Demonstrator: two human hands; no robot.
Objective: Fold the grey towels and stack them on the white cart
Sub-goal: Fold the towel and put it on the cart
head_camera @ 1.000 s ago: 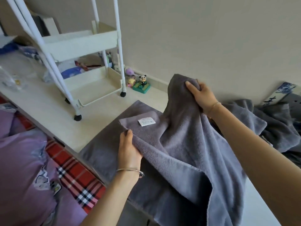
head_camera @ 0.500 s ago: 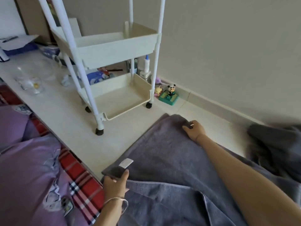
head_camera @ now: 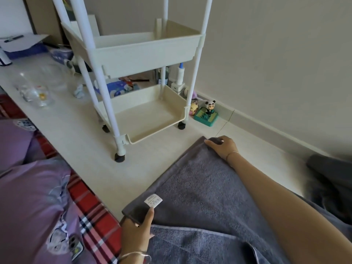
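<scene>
Fingers of our left hand (head_camera: 136, 232) curl round the near left corner of the grey towel (head_camera: 205, 189), the thumb lying along the top just below the white care label (head_camera: 153, 200); fingers of our right hand (head_camera: 222, 146) bend over the far corner and pinch it against the pale surface (head_camera: 80, 141). We have the towel spread flat between the 2 hands, a folded layer showing along its near edge. Beyond its far left edge, a little apart, stands the white cart (head_camera: 137, 52) on black wheels, with 2 trays in view; the lower tray (head_camera: 146, 119) opens toward us, with 1 front leg and its wheel nearest the towel. Right of the cart, against the wall, sit a panda figure (head_camera: 209, 107) on a green base and a small yellow toy (head_camera: 193, 108). Behind the cart we see a bottle with a blue tip (head_camera: 180, 76). Far left lie clear plastic wrappers (head_camera: 36, 90) and a blue box with papers (head_camera: 24, 48). Near left is purple and red plaid bedding (head_camera: 47, 197). More dark grey cloth (head_camera: 331, 180) is heaped at the right.
</scene>
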